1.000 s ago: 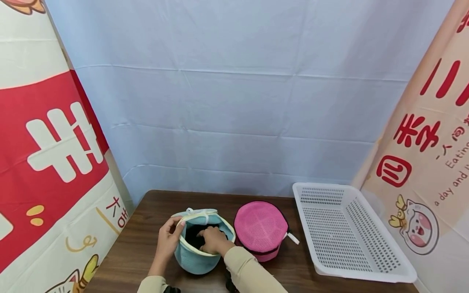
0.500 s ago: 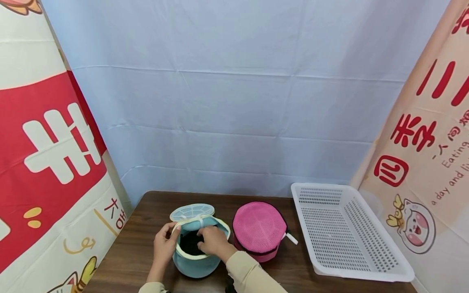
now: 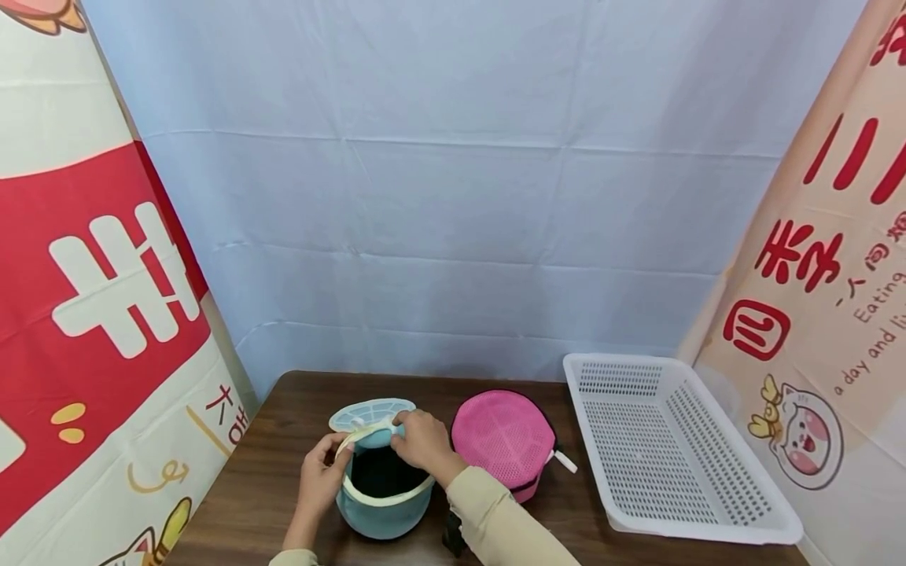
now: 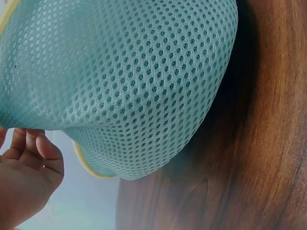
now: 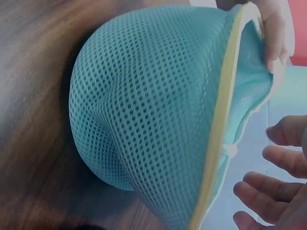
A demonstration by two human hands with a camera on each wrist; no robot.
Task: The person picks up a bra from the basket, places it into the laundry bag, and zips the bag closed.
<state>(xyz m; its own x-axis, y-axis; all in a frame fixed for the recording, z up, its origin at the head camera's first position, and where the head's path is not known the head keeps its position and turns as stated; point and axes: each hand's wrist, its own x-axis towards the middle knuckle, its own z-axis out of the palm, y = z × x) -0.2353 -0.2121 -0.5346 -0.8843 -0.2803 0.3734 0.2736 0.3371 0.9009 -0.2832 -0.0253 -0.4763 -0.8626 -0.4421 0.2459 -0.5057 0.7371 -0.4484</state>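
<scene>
A light-blue mesh laundry bag (image 3: 385,515) with a cream-yellow rim stands upright on the table, its round lid (image 3: 370,414) folded back behind the opening. Dark cloth-like stuff (image 3: 385,474) lies inside. My left hand (image 3: 322,478) pinches the bag's rim at the left; in the left wrist view the left hand (image 4: 31,170) has its fingertips partly hidden behind the mesh. Over the back right of the rim, near the lid's hinge, is my right hand (image 3: 425,450). The right wrist view shows the right hand (image 5: 276,184) with fingers spread, apart from the bag.
Right of the blue bag stands a closed pink mesh bag (image 3: 502,436) with a white zipper pull (image 3: 565,461). Farther right is a white perforated plastic basket (image 3: 591,456). The dark wooden table (image 3: 283,448) meets a pale blue cloth backdrop (image 3: 453,236); printed cloths hang at both sides.
The right hand has come up out of the bag to its back rim, leaving the dark contents in view. The lid now leans farther back, and the left hand keeps its hold.
</scene>
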